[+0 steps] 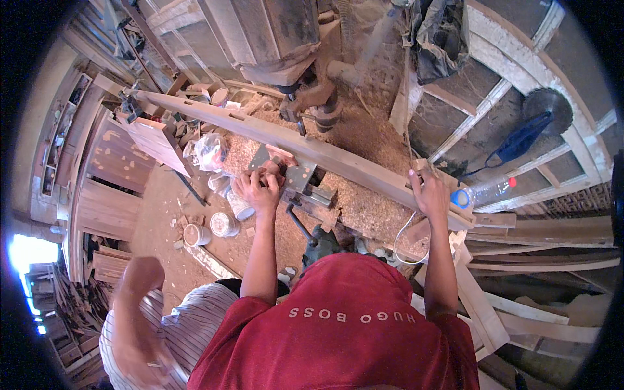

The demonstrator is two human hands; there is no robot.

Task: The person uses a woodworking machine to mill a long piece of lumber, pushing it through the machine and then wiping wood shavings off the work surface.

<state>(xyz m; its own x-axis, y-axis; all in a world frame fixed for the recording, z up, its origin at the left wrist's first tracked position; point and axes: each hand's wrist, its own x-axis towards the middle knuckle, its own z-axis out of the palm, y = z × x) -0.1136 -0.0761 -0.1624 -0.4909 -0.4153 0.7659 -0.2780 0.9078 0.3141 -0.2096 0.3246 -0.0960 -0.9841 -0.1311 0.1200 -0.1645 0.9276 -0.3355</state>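
Observation:
A long pale wooden beam [305,148] with slots cut in it lies across a machine, running from far left to near right. My left hand [261,188] is closed, its fingers bent over a small wooden block [276,168] on the metal work table [300,177] beside the beam. Toward the beam's right end, my right hand [431,194] rests with curled fingers against its near edge; the fingertips are partly hidden. Over the beam's middle, the machine's metal bit [301,126] hangs below its dusty head [263,39].
Wood shavings [364,201] cover the machine bed. White buckets [224,224] stand on the floor at left. Another person in a striped shirt [195,318] is close on my left, with a blurred arm. A plastic bottle [487,192] lies beyond my right hand; boards [546,260] are stacked at right.

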